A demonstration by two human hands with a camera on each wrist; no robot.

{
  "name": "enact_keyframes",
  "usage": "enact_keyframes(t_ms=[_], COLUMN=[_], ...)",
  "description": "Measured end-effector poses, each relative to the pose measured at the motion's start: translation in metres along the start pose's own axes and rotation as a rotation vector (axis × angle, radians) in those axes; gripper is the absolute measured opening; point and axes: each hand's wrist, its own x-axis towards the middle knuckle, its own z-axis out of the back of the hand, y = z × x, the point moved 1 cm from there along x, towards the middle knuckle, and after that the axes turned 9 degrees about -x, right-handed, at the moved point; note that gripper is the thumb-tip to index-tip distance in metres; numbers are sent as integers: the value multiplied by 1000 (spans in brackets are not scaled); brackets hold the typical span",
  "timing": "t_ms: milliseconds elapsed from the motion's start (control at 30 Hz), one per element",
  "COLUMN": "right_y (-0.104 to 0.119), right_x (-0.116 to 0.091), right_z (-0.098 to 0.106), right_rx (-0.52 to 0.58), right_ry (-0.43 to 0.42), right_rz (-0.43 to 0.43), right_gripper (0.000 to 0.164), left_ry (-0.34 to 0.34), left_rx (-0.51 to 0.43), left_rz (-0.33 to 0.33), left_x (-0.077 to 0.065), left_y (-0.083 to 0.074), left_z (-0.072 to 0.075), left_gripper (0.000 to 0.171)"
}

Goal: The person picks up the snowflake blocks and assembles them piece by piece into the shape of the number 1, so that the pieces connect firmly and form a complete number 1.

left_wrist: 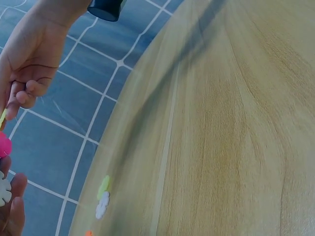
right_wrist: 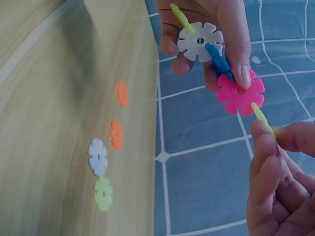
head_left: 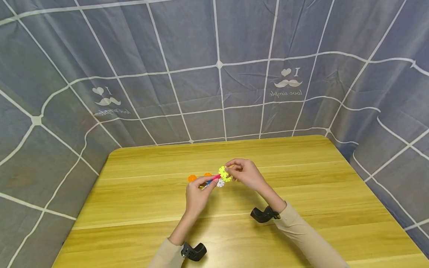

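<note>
My left hand (head_left: pixel 196 195) holds a chain of notched plastic discs above the table, its thumb on the pink disc (right_wrist: pixel 241 101). From that disc the chain runs through an edge-on blue disc (right_wrist: pixel 220 63) and a white disc (right_wrist: pixel 189 46) to a yellow disc (right_wrist: pixel 181 17) at the far end. My right hand (head_left: pixel 247 174) pinches another yellow disc (head_left: pixel 222 171) between thumb and fingers. In the right wrist view its edge meets the pink disc's rim; how deep it sits in the notch I cannot tell.
Loose discs lie on the wooden table (head_left: pixel 268 238): an orange one (right_wrist: pixel 122 94), a second orange one (right_wrist: pixel 116 134), a white one (right_wrist: pixel 98 157) and a yellow-green one (right_wrist: pixel 103 193). A grey checked curtain (head_left: pixel 244 85) surrounds the table's back and sides.
</note>
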Motion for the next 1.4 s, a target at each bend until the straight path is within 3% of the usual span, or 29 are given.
enact_keyframes(t_ms=[167, 633, 800, 967, 1133, 1400], right_y=[0, 9, 13, 14, 16, 18], right_x=[0, -4, -4, -5, -4, -6], right_z=[0, 0, -2, -4, -4, -6], right_rx=[-15, 88, 86, 87, 101, 163], right_ry=[-9, -28, -50, -57, -59, -54], right_rz=[8, 7, 5, -2, 6, -23], right_gripper=[20, 17, 16, 15, 15, 14], left_ry=[-9, -60, -82, -102, -115, -148], left_rx=[23, 21, 25, 41, 29, 24], left_rz=[-31, -164, -165, -156, -206, -233], left_x=[3, 2, 2, -1, -5, -7], left_y=[27, 24, 24, 11, -10, -12], left_z=[-1, -3, -5, -6, -5, -6], left_gripper=[6, 9, 8, 7, 8, 6])
